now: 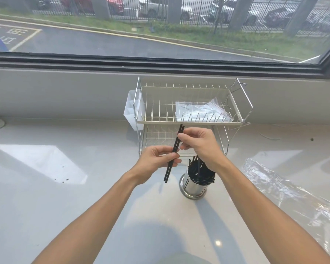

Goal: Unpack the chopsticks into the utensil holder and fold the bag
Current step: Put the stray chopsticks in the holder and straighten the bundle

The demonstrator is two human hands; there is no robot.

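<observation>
Two black chopsticks (174, 152) are held together, tilted, above the counter. My left hand (156, 161) pinches their middle, and my right hand (200, 143) grips them near the upper end. Below my right wrist stands a perforated steel utensil holder (193, 185) with several black chopsticks (200, 171) inside. A clear, empty plastic bag (286, 193) lies flat and crinkled on the counter to the right.
A two-tier wire dish rack (191, 121) stands against the window sill behind my hands, with a white side caddy (131, 111) on its left and folded clear plastic bags (200, 111) on its upper tier. The glossy counter (65, 187) stretches left and toward me.
</observation>
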